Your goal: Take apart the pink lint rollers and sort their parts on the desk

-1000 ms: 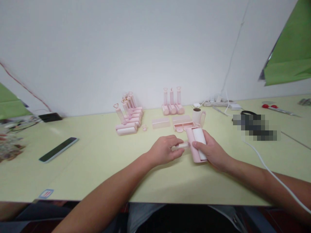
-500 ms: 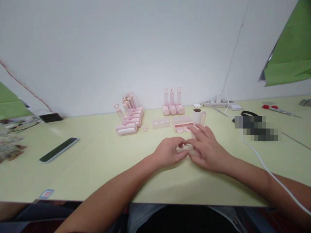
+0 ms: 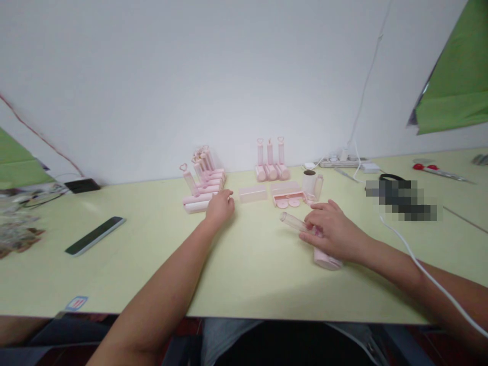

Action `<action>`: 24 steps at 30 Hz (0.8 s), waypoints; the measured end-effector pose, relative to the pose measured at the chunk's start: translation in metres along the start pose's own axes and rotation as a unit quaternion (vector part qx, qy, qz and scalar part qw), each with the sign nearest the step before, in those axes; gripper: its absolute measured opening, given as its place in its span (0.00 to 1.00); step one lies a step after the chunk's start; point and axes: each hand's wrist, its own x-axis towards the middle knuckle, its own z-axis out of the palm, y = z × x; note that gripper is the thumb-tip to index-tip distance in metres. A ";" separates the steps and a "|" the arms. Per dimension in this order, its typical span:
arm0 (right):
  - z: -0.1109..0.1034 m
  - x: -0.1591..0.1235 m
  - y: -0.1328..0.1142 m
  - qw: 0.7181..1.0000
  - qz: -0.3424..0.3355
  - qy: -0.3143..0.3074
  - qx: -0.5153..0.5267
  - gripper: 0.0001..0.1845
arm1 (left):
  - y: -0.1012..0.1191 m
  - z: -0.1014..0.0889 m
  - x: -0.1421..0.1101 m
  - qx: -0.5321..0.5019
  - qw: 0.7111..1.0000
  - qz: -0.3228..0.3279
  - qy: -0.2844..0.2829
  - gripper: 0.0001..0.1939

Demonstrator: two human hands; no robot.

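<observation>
My right hand [image 3: 333,231] is closed around a pink lint roller; its clear tube handle [image 3: 293,220] points up and left, and its pink head end [image 3: 327,260] shows below my palm. Stretched out to the left, my left hand [image 3: 221,207] has its fingers curled down at the table, beside the nearest finished lint roller [image 3: 197,204]. Whatever lies under those fingertips is hidden. Between my hands are pale pink covers [image 3: 253,193] and an open pink casing [image 3: 288,197] with two round end pieces. A white paper roll [image 3: 309,182] stands next to a clear handle tube [image 3: 319,187].
Several lint rollers with heart loops stand in a row at back left; three more [image 3: 270,170] stand by the wall. A phone [image 3: 95,236] lies left. On the right are a power strip [image 3: 341,162], a white cable [image 3: 415,264] and a red-handled tool [image 3: 438,172].
My left hand has left the clear handle and reached left to where a small pink part lay. My right hand has turned the lint roller over and lowered it, handle to the left.
</observation>
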 end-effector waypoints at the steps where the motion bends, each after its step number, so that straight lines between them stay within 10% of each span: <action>1: -0.001 0.000 -0.001 1.000 -0.003 -0.007 -0.003 0.14 | -0.005 0.001 0.002 0.003 1.000 -0.007 -0.007 0.16; 5: -0.004 0.000 -0.008 0.999 -0.011 -0.027 0.032 0.07 | -0.014 0.006 0.006 -0.003 0.999 -0.018 -0.030 0.19; 11: -0.003 -0.005 -0.008 0.995 0.010 -0.033 0.097 0.23 | 0.003 0.003 -0.006 -0.105 0.990 0.008 -0.094 0.11; 17: -0.005 -0.005 -0.011 0.993 0.005 -0.094 0.072 0.19 | 0.061 -0.008 -0.050 -0.518 0.803 0.043 -0.292 0.20; 24: -0.005 -0.006 -0.016 0.992 -0.001 -0.108 0.061 0.20 | 0.084 -0.008 -0.069 -0.558 0.763 0.058 -0.323 0.22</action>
